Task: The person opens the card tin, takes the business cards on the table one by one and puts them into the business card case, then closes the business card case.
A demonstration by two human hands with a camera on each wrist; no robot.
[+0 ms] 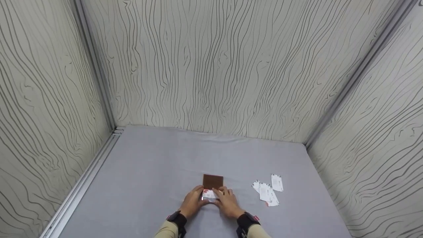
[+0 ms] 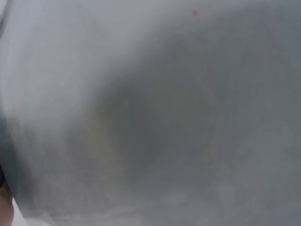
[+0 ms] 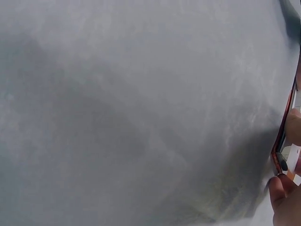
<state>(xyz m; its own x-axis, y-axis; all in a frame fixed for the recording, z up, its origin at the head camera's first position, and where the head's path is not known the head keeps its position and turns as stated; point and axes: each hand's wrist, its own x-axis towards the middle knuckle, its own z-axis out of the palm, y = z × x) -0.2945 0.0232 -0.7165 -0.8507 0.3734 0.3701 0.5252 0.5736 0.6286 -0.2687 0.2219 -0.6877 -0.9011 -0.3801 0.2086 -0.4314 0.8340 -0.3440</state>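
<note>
A brown card holder [image 1: 213, 181] lies unfolded on the grey cloth in front of the person, its plain flap pointing away. Over its near half is a white card [image 1: 209, 195] with a red print, beside a shiny clear edge. The left hand [image 1: 192, 202] grips the holder's left side, thumb at the near edge. From the right, the right hand [image 1: 228, 202] holds it, fingers lying over the card and thumb at the near edge. In the right wrist view the holder's reddish-brown edge [image 3: 287, 110] shows beside the fingers [image 3: 294, 128]. The left wrist view catches only a sliver of hand.
Several white cards [image 1: 265, 191] lie loosely overlapped on the cloth to the right, with a single card [image 1: 277, 182] just beyond them. Wood-patterned panels [image 1: 205, 66] enclose the grey table [image 1: 148, 165] at the back and sides. A metal rail [image 1: 82, 185] runs along the left edge.
</note>
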